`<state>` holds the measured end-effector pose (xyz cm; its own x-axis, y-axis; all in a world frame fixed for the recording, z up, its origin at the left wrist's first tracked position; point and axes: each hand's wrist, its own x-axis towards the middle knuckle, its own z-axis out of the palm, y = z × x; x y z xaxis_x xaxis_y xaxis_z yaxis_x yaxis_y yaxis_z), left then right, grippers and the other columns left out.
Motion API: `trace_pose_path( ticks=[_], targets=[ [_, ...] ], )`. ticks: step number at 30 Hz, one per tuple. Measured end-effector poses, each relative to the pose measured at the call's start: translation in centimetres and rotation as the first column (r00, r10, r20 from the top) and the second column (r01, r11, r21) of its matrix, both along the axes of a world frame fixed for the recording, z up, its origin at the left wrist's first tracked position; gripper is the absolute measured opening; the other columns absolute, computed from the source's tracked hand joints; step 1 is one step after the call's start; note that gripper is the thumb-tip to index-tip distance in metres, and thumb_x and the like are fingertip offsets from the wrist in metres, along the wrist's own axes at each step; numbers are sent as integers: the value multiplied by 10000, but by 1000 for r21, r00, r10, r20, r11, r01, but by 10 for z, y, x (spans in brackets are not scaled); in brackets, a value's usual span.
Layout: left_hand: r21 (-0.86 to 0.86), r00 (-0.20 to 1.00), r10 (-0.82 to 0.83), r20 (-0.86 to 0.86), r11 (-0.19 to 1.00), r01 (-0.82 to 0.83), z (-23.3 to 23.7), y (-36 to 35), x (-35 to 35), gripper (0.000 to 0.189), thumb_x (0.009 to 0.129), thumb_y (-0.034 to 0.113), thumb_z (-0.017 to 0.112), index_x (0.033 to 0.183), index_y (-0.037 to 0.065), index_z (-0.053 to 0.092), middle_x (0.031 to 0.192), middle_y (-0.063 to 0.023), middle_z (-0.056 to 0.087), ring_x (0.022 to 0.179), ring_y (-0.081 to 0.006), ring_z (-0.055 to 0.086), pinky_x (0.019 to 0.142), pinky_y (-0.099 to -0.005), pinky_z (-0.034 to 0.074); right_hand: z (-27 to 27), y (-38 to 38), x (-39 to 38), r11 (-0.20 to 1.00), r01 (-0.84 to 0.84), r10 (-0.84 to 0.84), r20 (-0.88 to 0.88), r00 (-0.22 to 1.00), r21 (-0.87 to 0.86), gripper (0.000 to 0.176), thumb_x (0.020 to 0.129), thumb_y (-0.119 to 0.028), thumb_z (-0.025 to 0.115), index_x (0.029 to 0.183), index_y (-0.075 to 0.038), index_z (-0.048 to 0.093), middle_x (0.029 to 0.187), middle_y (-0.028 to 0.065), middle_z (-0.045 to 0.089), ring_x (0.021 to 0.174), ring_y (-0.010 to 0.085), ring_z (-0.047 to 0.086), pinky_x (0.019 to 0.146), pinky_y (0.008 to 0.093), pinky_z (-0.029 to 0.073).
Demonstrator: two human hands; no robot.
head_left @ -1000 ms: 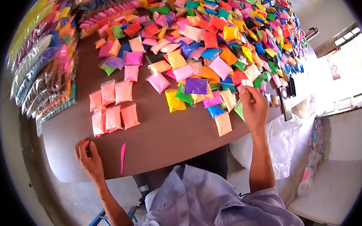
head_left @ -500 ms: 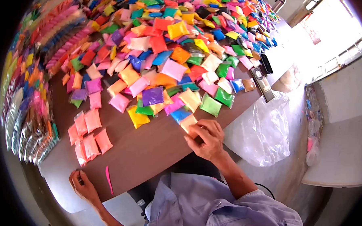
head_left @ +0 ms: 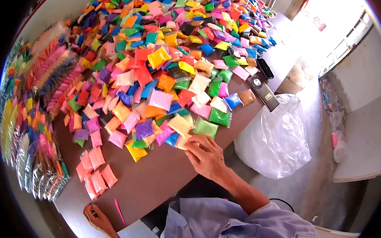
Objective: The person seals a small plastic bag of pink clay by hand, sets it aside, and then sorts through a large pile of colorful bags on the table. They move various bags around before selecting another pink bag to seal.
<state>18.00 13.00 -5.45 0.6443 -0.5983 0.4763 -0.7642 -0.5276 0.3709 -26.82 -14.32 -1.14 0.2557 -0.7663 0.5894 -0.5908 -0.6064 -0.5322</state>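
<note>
My right hand (head_left: 205, 159) is at the near edge of the heap of coloured packets, its fingertips closed on a peach packet (head_left: 182, 142) beside a blue one. My left hand (head_left: 97, 217) rests at the table's near left corner with its fingers curled; whatever may be in them is too small to make out. Above it lies a small group of coral packets (head_left: 96, 156). A pink plastic knife-like tool (head_left: 119, 210) lies on the brown table (head_left: 154, 177), right of my left hand.
Rows of bundled packets (head_left: 40, 155) stand along the left side. A dark rectangular device (head_left: 264, 93) and a black case (head_left: 265, 68) lie at the right table edge. A large clear plastic bag (head_left: 274, 139) is beside the table.
The view has shifted, so the table's contents appear displaced. My right hand remains by the peach packet, its fingers now reaching further over it. My left hand stays curled at the corner.
</note>
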Motion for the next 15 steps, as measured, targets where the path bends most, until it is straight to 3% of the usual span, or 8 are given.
trace_pose_path(
  ticks=[4, 8, 9, 10, 12, 13, 15],
  targets=[
    [1, 996, -47, 75, 999, 47, 2, 0, 0, 167, 1080, 161, 638, 1134, 4, 661, 1109, -164, 669, 970, -348, 665, 801, -417, 565, 1, 5, -6, 999, -31, 29, 64, 998, 31, 303, 766, -74, 879, 1044, -115, 765, 1158, 55, 698, 1056, 307, 713, 863, 414, 605],
    [24, 998, -27, 56, 999, 25, 4, 0, -3, 190, 1079, 174, 633, 1113, -12, 656, 1121, -184, 667, 1029, -386, 654, 871, -482, 543, -4, 2, -10, 999, -44, 39, 221, 974, 18, 327, 766, -70, 857, 1080, -96, 771, 1130, 68, 704, 981, 293, 708, 823, 409, 577],
    [31, 999, -9, 48, 999, 7, 3, -1, -3, 198, 1078, 178, 630, 1131, -12, 649, 1099, -185, 667, 1027, -398, 645, 902, -495, 525, -4, 0, -10, 999, -23, 29, 264, 964, -24, 267, 786, -69, 835, 1045, -87, 777, 1057, 85, 706, 900, 285, 693, 780, 397, 554],
    [24, 999, -7, 52, 1000, 6, 10, -9, -10, 198, 1078, 178, 630, 1131, -12, 649, 1099, -185, 667, 1027, -398, 645, 902, -495, 525, -4, 0, -10, 999, -24, 32, 267, 963, -32, 267, 786, -69, 835, 1045, -87, 777, 1057, 85, 706, 900, 285, 693, 780, 397, 554],
    [-84, 985, -108, 133, 989, 119, 28, -26, -31, 192, 1071, 207, 696, 1029, 30, 757, 971, -164, 715, 863, -345, 694, 755, -443, 579, -4, 2, -8, 1000, 24, -17, 299, 954, -20, 188, 807, -72, 823, 990, -78, 780, 968, 97, 699, 836, 280, 676, 743, 392, 540],
    [-88, 985, -106, 135, 989, 119, 29, -29, -32, 192, 1071, 207, 696, 1029, 30, 757, 971, -164, 715, 863, -345, 694, 755, -443, 579, -5, 0, -5, 997, 62, -45, 314, 948, -44, 122, 816, -64, 817, 929, -66, 770, 873, 95, 686, 753, 273, 652, 684, 387, 519],
    [-72, 992, -69, 109, 994, 77, 27, -27, -33, 252, 1082, 244, 681, 990, 22, 758, 970, -171, 722, 869, -357, 695, 772, -453, 578, -7, 0, -5, 998, 60, -48, 299, 953, -34, 116, 817, -59, 816, 921, -62, 765, 847, 87, 681, 724, 272, 645, 662, 384, 511]
  ],
)
